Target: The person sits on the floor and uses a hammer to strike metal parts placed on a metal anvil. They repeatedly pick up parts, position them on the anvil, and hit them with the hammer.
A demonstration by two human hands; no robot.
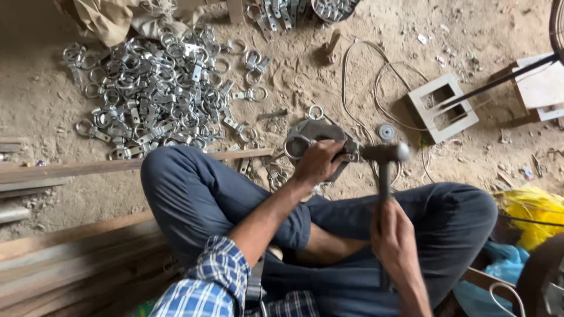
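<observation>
A wide heap of shiny grey metal ring clamps (155, 88) lies on the sandy floor (47, 111) at the left. Just right of it, the left hand (317, 161) is closed around a grey metal clamp piece with rings (308, 136), pressed on a flat metal block between the crossed knees. The right hand (393, 238) grips the handle of a steel-headed hammer (385, 154), blurred, its head just beside that piece. Farther right lies a white rectangular frame (443, 108).

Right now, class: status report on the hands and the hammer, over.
Left hand pins a metal piece on the block. Right hand grips hammer, raised, blurred. Metal clamp pile lies clear, over.
</observation>
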